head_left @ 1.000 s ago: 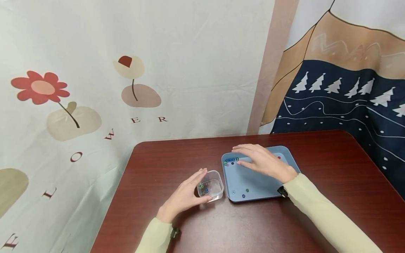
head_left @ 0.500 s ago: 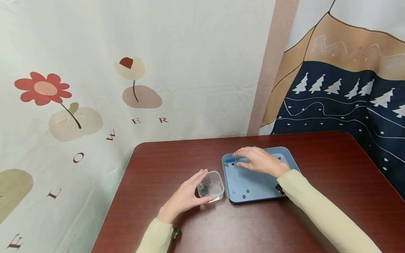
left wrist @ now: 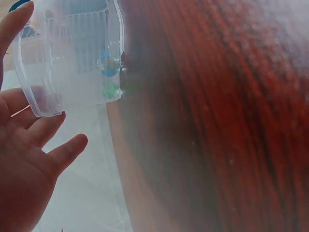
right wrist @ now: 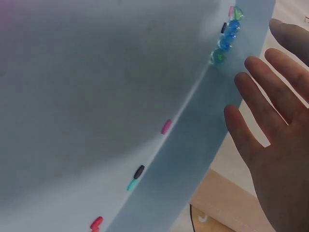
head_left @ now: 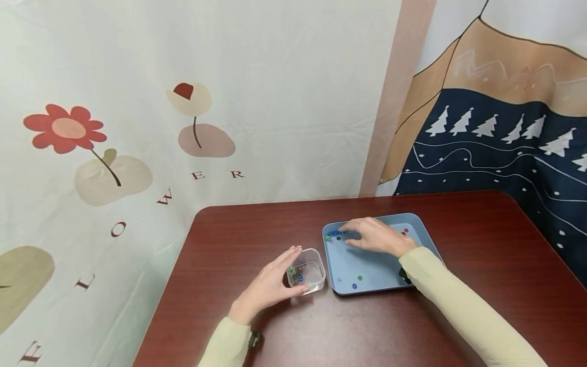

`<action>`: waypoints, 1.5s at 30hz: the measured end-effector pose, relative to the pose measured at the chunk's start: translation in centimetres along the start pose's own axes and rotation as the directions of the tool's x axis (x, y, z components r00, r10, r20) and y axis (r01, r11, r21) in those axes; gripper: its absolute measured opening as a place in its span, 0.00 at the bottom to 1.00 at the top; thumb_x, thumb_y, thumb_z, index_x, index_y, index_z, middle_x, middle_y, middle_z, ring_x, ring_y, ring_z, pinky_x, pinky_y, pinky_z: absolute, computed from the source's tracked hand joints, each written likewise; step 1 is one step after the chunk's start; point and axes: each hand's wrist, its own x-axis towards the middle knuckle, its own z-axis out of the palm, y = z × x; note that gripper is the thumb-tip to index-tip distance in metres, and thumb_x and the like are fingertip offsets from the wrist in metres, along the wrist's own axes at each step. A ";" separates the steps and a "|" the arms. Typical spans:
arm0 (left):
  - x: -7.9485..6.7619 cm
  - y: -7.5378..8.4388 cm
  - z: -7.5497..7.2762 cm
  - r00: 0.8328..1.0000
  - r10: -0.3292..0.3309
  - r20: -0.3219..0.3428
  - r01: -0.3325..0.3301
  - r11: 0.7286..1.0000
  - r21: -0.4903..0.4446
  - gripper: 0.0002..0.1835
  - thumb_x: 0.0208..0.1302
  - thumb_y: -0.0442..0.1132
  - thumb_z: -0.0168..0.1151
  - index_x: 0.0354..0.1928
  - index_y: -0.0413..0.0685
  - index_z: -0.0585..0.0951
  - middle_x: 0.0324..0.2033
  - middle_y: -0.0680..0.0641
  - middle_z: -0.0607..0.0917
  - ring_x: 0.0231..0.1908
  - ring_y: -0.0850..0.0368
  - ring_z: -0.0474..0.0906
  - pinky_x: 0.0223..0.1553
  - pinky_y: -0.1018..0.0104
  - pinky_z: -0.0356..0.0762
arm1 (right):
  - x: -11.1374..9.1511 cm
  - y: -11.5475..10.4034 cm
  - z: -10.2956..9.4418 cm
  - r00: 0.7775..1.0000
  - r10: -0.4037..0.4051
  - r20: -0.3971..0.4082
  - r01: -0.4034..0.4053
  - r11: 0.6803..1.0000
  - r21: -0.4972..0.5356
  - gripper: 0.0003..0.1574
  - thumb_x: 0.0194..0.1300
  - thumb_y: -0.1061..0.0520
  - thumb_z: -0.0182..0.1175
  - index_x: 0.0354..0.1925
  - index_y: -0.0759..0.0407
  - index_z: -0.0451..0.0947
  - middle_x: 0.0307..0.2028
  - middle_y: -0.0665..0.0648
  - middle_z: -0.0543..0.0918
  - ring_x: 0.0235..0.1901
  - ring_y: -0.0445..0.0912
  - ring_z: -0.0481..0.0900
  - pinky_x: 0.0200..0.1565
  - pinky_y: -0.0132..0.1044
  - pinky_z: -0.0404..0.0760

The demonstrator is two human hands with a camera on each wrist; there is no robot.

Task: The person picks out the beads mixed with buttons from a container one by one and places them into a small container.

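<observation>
A clear plastic container (head_left: 313, 272) stands on the table left of the tray, with several marbles (head_left: 298, 278) inside. My left hand (head_left: 266, 286) holds it from the left, fingers on the far side and thumb on the near side. In the left wrist view a blue and a green marble (left wrist: 110, 90) show through its wall. Over the back left of the blue tray (head_left: 380, 265), my right hand (head_left: 378, 237) reaches with fingers fairly straight and nothing visibly gripped. Close to its fingertips, blue and green marbles (right wrist: 225, 44) line the tray's edge.
Small pink, black, turquoise and red beads (right wrist: 96, 223) lie along the tray's far edge. A blue marble (head_left: 354, 286), a green one (head_left: 359, 278) and a clear one (head_left: 340, 280) lie near its front. A printed curtain (head_left: 284, 102) hangs behind the brown table (head_left: 247, 229).
My right hand has come down and slightly nearer to the marbles at the tray's back left corner. The left hand has stayed on the container.
</observation>
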 end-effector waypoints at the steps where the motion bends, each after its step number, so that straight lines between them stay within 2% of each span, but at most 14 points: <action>1: 0.0 0.0 0.0 1.000 0.002 0.000 -0.002 1.000 0.000 0.50 0.58 0.58 0.77 0.78 0.47 0.67 0.77 0.45 0.67 0.75 0.48 0.63 0.69 0.42 0.69 | 0.0 0.1 0.1 1.000 0.008 0.006 -0.008 1.000 0.003 0.27 0.68 0.54 0.70 0.64 0.57 0.82 0.61 0.56 0.84 0.61 0.52 0.81 0.63 0.51 0.79; 5: -0.1 0.1 0.0 1.000 -0.011 0.006 0.011 1.000 -0.001 0.50 0.58 0.58 0.76 0.78 0.48 0.66 0.77 0.46 0.66 0.76 0.49 0.62 0.69 0.41 0.68 | 0.1 0.5 0.5 0.999 0.033 0.019 -0.033 0.999 0.025 0.28 0.68 0.53 0.70 0.65 0.56 0.81 0.62 0.56 0.83 0.62 0.51 0.80 0.64 0.51 0.78; 16: -0.2 0.4 -0.1 0.999 -0.040 0.014 0.040 0.999 -0.012 0.50 0.58 0.57 0.77 0.79 0.48 0.65 0.78 0.47 0.65 0.76 0.50 0.61 0.69 0.41 0.68 | -0.3 0.9 0.9 0.999 0.038 0.014 -0.038 0.999 0.030 0.28 0.70 0.53 0.69 0.65 0.58 0.81 0.61 0.57 0.84 0.61 0.53 0.81 0.63 0.53 0.78; 22: -0.2 0.5 -0.1 1.000 -0.027 0.016 0.027 1.000 -0.005 0.50 0.58 0.57 0.77 0.79 0.47 0.65 0.77 0.47 0.65 0.76 0.51 0.61 0.69 0.42 0.69 | -0.2 1.1 1.1 0.999 0.048 0.010 -0.049 0.998 0.029 0.28 0.69 0.54 0.70 0.65 0.57 0.81 0.62 0.57 0.83 0.63 0.53 0.79 0.64 0.53 0.77; 28: -0.3 0.5 -0.2 1.000 -0.010 0.009 0.010 1.000 -0.009 0.49 0.59 0.56 0.77 0.78 0.46 0.67 0.77 0.47 0.66 0.76 0.49 0.62 0.68 0.42 0.70 | -0.4 1.2 1.1 1.000 0.016 -0.002 -0.016 1.000 -0.019 0.25 0.67 0.57 0.71 0.61 0.58 0.84 0.59 0.57 0.85 0.61 0.53 0.81 0.63 0.52 0.78; 38: -0.3 0.4 -0.1 0.999 -0.031 0.015 0.031 0.999 -0.008 0.50 0.58 0.56 0.77 0.79 0.47 0.65 0.78 0.48 0.65 0.76 0.52 0.61 0.70 0.43 0.68 | -0.4 1.2 1.4 1.000 0.004 0.011 -0.003 0.993 -0.115 0.24 0.67 0.57 0.72 0.60 0.57 0.85 0.57 0.56 0.86 0.60 0.52 0.82 0.62 0.50 0.79; 45: -0.3 0.3 0.0 1.000 -0.025 0.009 0.025 1.000 -0.010 0.50 0.58 0.56 0.77 0.78 0.47 0.66 0.77 0.47 0.65 0.76 0.52 0.61 0.70 0.43 0.68 | -0.3 1.1 1.4 1.000 0.005 0.011 -0.003 0.992 -0.128 0.22 0.66 0.58 0.72 0.58 0.57 0.86 0.54 0.55 0.86 0.55 0.50 0.83 0.60 0.48 0.82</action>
